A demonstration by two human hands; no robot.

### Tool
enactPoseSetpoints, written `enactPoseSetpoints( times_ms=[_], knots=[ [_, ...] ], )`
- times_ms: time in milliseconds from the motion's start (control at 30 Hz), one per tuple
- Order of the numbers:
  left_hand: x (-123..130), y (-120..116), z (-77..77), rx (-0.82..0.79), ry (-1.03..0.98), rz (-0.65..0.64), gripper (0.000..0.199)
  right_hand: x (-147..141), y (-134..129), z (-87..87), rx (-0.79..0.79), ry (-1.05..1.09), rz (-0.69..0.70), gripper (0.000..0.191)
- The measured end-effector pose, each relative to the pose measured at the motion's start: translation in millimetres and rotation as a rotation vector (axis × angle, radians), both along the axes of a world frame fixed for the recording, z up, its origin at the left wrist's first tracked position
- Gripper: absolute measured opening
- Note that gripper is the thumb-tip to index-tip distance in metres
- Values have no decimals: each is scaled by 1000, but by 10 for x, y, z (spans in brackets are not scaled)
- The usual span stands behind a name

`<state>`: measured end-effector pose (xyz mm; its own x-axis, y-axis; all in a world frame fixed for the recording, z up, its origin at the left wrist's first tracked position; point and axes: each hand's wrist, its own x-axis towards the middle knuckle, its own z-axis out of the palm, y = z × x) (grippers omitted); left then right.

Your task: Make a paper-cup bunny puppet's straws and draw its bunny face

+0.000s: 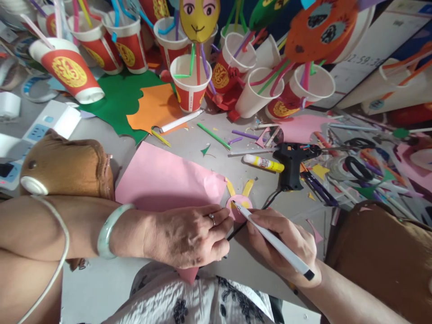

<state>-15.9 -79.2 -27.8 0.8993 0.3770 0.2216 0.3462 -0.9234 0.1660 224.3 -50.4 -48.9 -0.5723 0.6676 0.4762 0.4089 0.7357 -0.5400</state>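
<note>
My right hand grips a white marker pen with a black end. Its dark tip touches a small round pink paper cutout, which has two yellow strips standing up like ears or antennae and yellow patches on its face. My left hand, a ring on one finger, has its fingers curled together at the cutout's left edge and seems to pinch it there; the fingertips are partly hidden. Just beyond the left hand lies a large pink paper sheet. A black cable runs beneath the cutout.
Red and white paper cups with bendy straws line the back, several bearing paper faces. A black glue gun and yellow glue stick lie ahead right. Green paper, orange paper, straw pieces and a power strip lie around.
</note>
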Motion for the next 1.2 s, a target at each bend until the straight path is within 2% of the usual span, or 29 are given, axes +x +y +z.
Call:
enactPoseSetpoints(
  times_ms=[700, 967, 1200],
  knots=[
    [3, 6, 14, -14, 8, -2, 21, -12, 0, -17, -12, 14, 32, 20],
    [-1, 26, 30, -12, 15, -17, 25, -25, 12, 15, -41, 23, 48, 25],
    [12, 9, 8, -4, -23, 22, 22, -27, 25, 52, -28, 3, 45, 26]
  ],
)
